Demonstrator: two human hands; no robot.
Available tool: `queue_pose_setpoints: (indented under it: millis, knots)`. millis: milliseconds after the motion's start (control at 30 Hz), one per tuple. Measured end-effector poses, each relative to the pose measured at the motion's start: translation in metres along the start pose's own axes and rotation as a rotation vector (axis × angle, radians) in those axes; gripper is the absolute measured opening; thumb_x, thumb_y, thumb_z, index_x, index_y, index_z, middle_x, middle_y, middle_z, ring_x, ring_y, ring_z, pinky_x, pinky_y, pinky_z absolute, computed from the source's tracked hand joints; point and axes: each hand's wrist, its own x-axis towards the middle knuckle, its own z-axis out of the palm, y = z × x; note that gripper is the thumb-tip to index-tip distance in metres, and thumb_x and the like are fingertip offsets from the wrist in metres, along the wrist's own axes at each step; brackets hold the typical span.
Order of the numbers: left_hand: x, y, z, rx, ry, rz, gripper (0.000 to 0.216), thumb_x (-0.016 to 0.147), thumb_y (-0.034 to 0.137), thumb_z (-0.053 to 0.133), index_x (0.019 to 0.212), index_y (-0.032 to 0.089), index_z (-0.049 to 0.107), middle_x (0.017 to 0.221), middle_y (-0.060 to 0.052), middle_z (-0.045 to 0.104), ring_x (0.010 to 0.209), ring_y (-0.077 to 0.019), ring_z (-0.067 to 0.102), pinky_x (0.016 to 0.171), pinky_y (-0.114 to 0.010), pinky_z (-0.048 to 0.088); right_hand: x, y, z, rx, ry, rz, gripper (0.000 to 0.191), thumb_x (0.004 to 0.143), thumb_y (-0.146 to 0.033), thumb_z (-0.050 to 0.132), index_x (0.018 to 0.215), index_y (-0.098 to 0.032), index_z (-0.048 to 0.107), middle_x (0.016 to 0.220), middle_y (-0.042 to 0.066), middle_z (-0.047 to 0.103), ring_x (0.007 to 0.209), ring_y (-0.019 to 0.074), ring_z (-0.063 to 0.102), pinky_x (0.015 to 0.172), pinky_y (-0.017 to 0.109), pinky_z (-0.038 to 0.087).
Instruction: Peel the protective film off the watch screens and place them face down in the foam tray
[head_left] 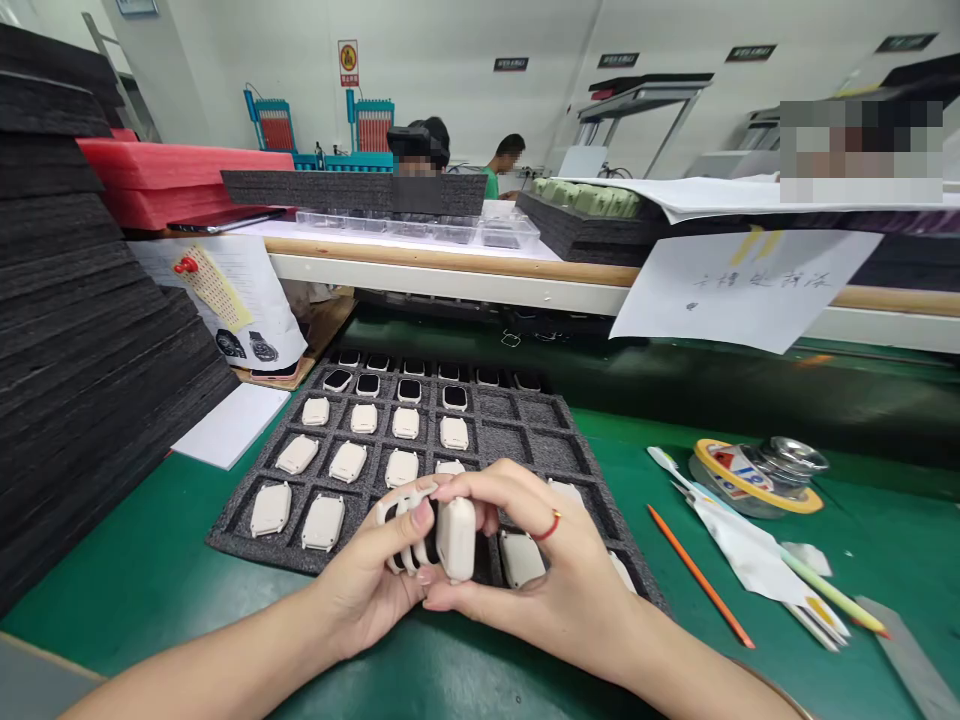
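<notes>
Over the near edge of a dark grey foam tray (279, 545), both hands are close together. My left hand (375, 560) is closed around several white watch cases (409, 555) stacked face to back. A further white watch case (456, 540) stands on edge at the right end of that stack, gripped between the thumb and fingers of my right hand (536, 560). A red ring circles one right finger. In the tray's pockets lie more watch cases (347, 462), near rows showing white backs and far rows black screens. Several pockets at the right hold nothing. My hands hide part of the near rows.
At the right lie an orange stick (701, 577), cotton swabs in a white wrapper (739, 540), a yellow-rimmed container (750, 480) and a metal strip (919, 655). Black foam trays (82, 400) tower on the left. A shelf (450, 262) spans the back; other people (504, 165) sit beyond.
</notes>
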Motion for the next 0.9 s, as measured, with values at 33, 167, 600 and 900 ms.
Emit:
queue_pose_setpoints:
  millis: [33, 167, 600, 900]
  knots:
    - [0.000, 0.001, -0.001, -0.039, 0.013, -0.024, 0.036, 0.066, 0.035, 0.092, 0.086, 0.012, 0.073, 0.072, -0.003, 0.065, 0.050, -0.0046, 0.049, 0.045, -0.012, 0.039, 0.001, 0.001, -0.001, 0.028, 0.022, -0.016, 0.058, 0.075, -0.030, 0.086, 0.125, -0.024, 0.057, 0.104, 0.006, 0.068, 0.087, 0.0181, 0.064, 0.073, 0.029, 0.054]
    - [0.001, 0.005, -0.003, -0.079, -0.006, -0.112, 0.044, 0.065, 0.044, 0.091, 0.088, 0.010, 0.075, 0.081, -0.010, 0.071, 0.061, -0.0122, 0.064, 0.044, -0.012, 0.044, 0.006, 0.003, -0.006, 0.033, 0.012, -0.079, 0.061, 0.073, -0.030, 0.087, 0.126, -0.023, 0.058, 0.108, 0.007, 0.069, 0.096, 0.0208, 0.064, 0.089, 0.036, 0.052]
    - [0.004, 0.005, 0.005, -0.086, 0.330, -0.116, 0.019, 0.090, 0.013, 0.067, 0.108, 0.008, 0.069, 0.107, -0.018, 0.072, 0.095, -0.0258, 0.073, 0.059, -0.018, 0.059, 0.014, 0.053, -0.037, -0.403, 0.082, 0.104, 0.033, 0.083, -0.034, 0.071, 0.111, -0.018, 0.066, 0.108, 0.009, 0.070, 0.101, 0.0253, 0.064, 0.092, 0.044, 0.052]
    - [0.004, 0.011, 0.005, -0.023, 0.227, -0.070, 0.029, 0.098, 0.030, 0.051, 0.100, 0.006, 0.068, 0.090, -0.016, 0.073, 0.030, -0.0005, 0.034, 0.031, -0.014, 0.031, 0.005, 0.118, -0.049, -0.410, 0.009, 0.300, 0.022, 0.087, -0.025, 0.066, 0.107, -0.019, 0.074, 0.117, 0.012, 0.071, 0.117, 0.0340, 0.063, 0.102, 0.058, 0.048]
